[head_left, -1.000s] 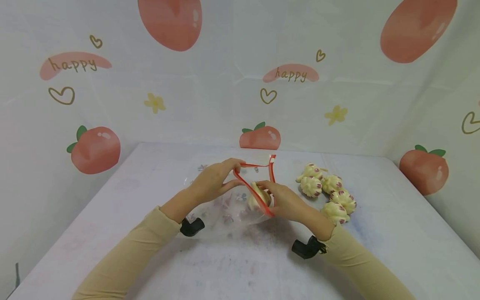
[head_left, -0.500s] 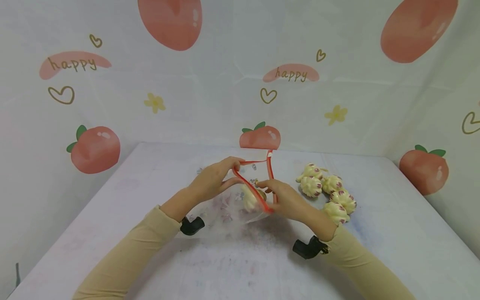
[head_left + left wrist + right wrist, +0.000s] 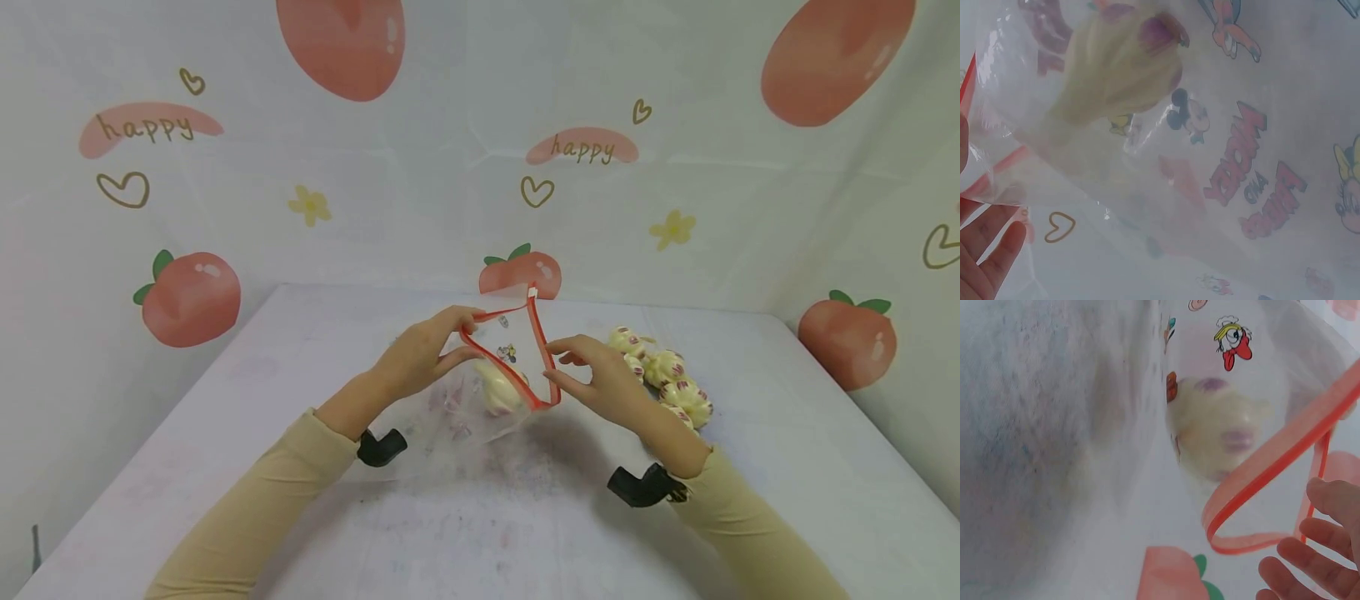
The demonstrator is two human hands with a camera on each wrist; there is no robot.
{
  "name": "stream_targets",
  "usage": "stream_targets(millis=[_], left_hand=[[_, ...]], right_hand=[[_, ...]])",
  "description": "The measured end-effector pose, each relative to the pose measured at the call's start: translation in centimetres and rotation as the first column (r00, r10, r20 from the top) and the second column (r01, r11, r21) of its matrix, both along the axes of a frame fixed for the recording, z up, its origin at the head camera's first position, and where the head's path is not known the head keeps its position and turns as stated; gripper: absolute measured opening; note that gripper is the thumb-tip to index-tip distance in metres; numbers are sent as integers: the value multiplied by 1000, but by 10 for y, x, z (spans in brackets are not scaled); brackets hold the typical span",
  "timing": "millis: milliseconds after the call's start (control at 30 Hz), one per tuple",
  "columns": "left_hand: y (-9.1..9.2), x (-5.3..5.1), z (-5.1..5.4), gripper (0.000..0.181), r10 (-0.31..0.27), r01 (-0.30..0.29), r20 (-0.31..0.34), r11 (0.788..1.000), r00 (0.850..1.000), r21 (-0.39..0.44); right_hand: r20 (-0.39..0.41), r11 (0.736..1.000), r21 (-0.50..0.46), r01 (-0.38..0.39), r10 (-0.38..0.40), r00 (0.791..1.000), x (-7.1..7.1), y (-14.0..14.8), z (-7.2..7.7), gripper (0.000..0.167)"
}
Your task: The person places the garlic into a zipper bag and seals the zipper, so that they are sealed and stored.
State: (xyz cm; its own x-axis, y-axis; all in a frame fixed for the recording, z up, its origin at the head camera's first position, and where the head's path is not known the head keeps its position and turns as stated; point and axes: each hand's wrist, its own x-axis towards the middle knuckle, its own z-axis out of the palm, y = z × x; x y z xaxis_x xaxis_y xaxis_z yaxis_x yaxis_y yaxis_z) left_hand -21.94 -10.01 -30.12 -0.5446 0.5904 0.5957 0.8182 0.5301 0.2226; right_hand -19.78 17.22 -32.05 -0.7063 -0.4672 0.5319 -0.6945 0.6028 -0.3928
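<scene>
Red trim [image 3: 543,337] edges the gaping mouth of a clear plastic bag [image 3: 1285,134], lifted above a pale table [image 3: 480,533]. A whitish garlic bulb [image 3: 497,392] with purple tips is inside, near the mouth, seen through the cartoon-printed film. The person's left hand [image 3: 422,357] appears to pinch the mouth's left edge between thumb and fingers, and the body of the bag sags beneath it. The right hand [image 3: 603,379] is at the opposite edge, its thumb and fingers well apart with nothing in their grip; the tips overlap the trim, though I cannot tell how firmly they touch it. Beyond that hand, on the right of the table, several other bulbs [image 3: 687,402] lie close together, some partly hidden by the hand and forearm.

The work seems to be bagging garlic, with the step in hand near its end: this bulb is through the mouth, and the right hand is free of it. The next move probably calls for the bulb to settle deeper, away from the mouth, while the left hand holds the edge up, leaving the right hand free for another bulb.
</scene>
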Motion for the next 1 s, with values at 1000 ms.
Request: stream_targets(millis=[1000], left_hand=[[-6,-3,6,38,-33,39,-53,992,998,123]], right_hand=[[157,973,56,225,-231,960,-8,65,4,39]])
